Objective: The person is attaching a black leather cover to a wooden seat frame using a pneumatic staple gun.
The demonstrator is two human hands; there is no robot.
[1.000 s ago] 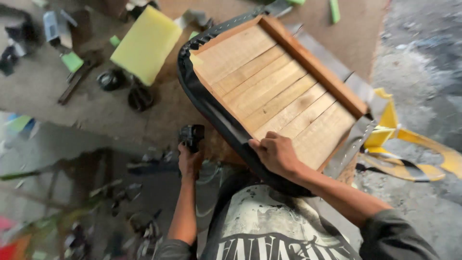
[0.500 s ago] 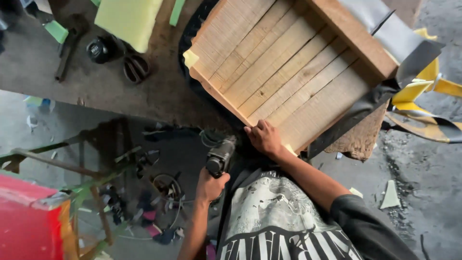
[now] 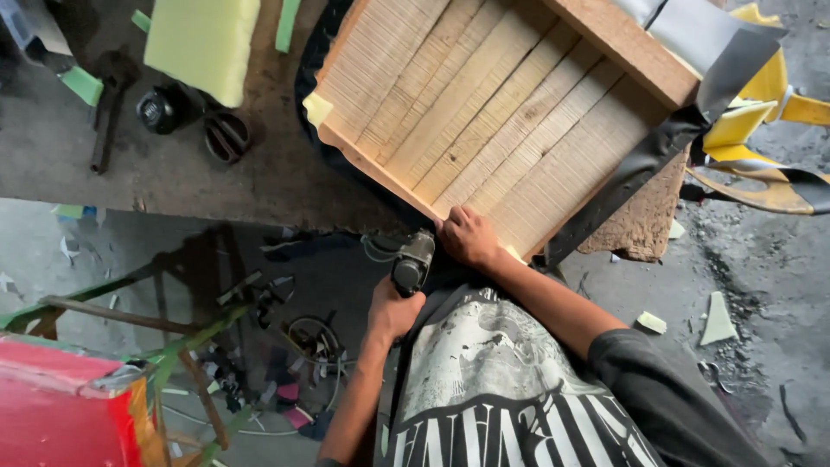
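The left hand (image 3: 393, 311) is closed around a staple gun (image 3: 413, 261) beside the wooden frame (image 3: 493, 121), which looks stiff and heavy, while the right hand (image 3: 468, 238) presses flat on its near edge.

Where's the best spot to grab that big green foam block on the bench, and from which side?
Probably the foam block's lower edge, coming from the near side: that corner overhangs the scissors, leaving room for fingers underneath. Its top runs out of view.
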